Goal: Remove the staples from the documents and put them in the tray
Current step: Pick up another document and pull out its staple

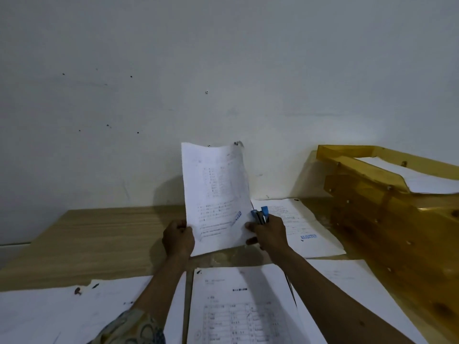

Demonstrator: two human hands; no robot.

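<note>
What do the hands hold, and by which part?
Left hand and right hand grip the document by its lower corners; the right also holds a staple remover.

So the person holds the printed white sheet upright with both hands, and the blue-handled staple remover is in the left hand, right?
Not quite: the head view shows the blue-handled staple remover in the right hand, not the left hand. Both hands do hold the printed white sheet upright.

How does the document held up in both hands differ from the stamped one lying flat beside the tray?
The held document stands upright off the table; the flat document lies on it. The left hand and right hand grip the held document's lower part; no hand holds the flat document. Both are white printed sheets bearing a blue stamp.
</note>
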